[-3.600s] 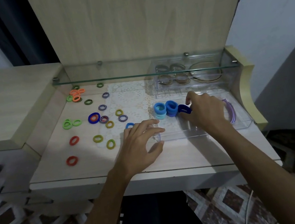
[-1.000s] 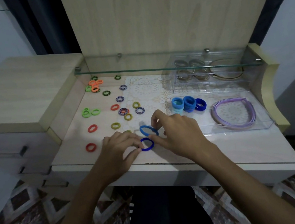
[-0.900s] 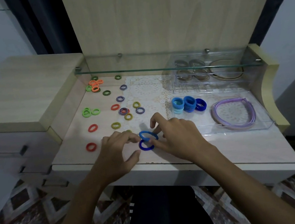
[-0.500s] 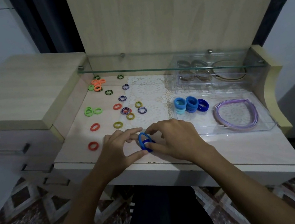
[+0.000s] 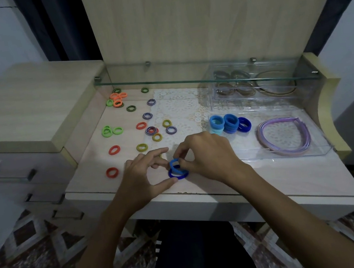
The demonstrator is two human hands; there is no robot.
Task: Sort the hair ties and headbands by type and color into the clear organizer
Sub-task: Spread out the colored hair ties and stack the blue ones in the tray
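Two blue hair ties (image 5: 176, 169) are pinched together between my left hand (image 5: 142, 179) and my right hand (image 5: 206, 156), just above the table's front edge. The clear organizer (image 5: 316, 149) lies to the right; its left compartment holds a row of upright blue hair ties (image 5: 229, 122), and a purple headband (image 5: 284, 136) rests in its right part. Loose hair ties are scattered on the table's left: green (image 5: 109, 131), red (image 5: 114, 150), orange (image 5: 117, 98), yellow-green (image 5: 141, 147) and striped purple (image 5: 171, 130).
A glass shelf (image 5: 185, 80) spans the back above the table. Under it stands a second clear box (image 5: 246, 88) with beige hair ties and a thin hoop. A raised drawer unit (image 5: 15, 119) borders the left. A lace mat (image 5: 180, 107) covers the table's middle.
Both hands brought two separate blue ties together and lifted them slightly near the table's front edge. Earlier, my right hand was at the blue row in the organizer.
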